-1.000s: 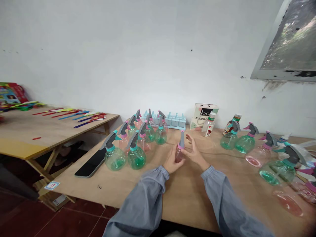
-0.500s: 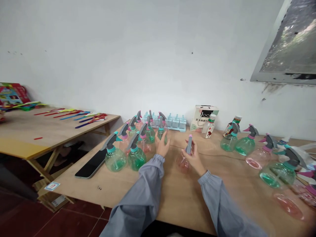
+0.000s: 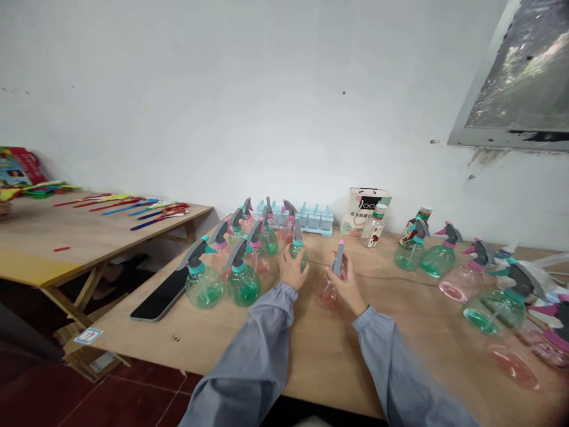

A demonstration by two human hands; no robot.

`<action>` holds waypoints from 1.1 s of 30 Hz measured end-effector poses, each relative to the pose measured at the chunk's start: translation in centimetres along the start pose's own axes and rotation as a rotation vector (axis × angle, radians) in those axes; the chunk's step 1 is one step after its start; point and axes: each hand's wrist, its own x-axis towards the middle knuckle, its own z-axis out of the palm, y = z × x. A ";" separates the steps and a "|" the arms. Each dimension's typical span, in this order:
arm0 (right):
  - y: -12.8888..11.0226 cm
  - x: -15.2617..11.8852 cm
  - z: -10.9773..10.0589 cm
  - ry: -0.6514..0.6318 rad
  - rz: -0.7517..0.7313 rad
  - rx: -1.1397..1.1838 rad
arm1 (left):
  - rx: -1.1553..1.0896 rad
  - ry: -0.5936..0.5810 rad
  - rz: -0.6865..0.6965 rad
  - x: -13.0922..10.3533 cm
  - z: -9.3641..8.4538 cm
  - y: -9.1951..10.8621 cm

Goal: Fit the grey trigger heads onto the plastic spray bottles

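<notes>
My left hand (image 3: 293, 270) is closed round a green spray bottle (image 3: 298, 243) with a turquoise collar, left of the table's middle. To its right, my right hand (image 3: 347, 281) grips the neck of a pink spray bottle (image 3: 328, 293), whose grey head has a pink tip. Several green and pink spray bottles stand in a group at the left, among them a green one (image 3: 244, 286) near my left sleeve. More stand in a curved row at the right, with a green one (image 3: 438, 260) towards the back.
A black phone (image 3: 160, 295) lies at the table's left edge. Behind are a light-blue rack (image 3: 313, 220), a printed box (image 3: 355, 207) and two labelled bottles, one white-capped (image 3: 376, 226). Coloured strips (image 3: 153, 220) lie on the left table.
The green bottle at my left hand has shifted right and towards me, out from the group. The pink bottle remains in my right hand. The view has shifted slightly.
</notes>
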 end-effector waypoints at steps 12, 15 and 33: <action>0.3 -0.3 0.0 -0.025 0.014 0.051 | -0.056 0.008 0.147 -2.6 0.3 0.6; 0.5 -0.3 0.0 -0.064 0.008 0.026 | -0.066 -0.003 0.131 -2.7 0.3 0.6; -0.1 -0.2 -0.3 -0.067 -0.052 -0.030 | -0.082 -0.046 0.133 -2.5 -0.4 0.6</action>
